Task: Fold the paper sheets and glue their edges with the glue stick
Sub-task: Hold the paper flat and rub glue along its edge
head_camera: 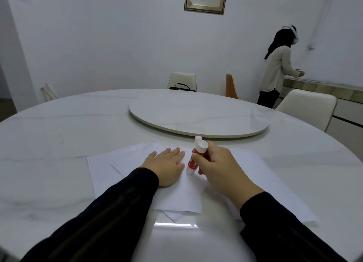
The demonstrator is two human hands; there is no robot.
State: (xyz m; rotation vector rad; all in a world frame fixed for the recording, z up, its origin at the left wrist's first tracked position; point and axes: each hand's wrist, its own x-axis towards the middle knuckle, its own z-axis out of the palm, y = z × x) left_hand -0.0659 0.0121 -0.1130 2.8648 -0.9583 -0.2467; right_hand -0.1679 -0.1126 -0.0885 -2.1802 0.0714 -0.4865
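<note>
Several white paper sheets (pixel 110 167) lie overlapped on the white table in front of me. My left hand (pixel 166 166) rests flat on the top sheet with its fingers straight. My right hand (pixel 218 167) grips a red-and-white glue stick (pixel 192 161), held tilted with its lower end on the paper just right of my left hand. A small white cap (pixel 198 139) stands on the table just behind the stick.
A round turntable (pixel 198 114) sits in the middle of the marble table (pixel 59 128). Chairs (pixel 306 106) stand around the far side, one holding a black bag (pixel 181 87). A person (pixel 277 69) stands at a counter at the right wall.
</note>
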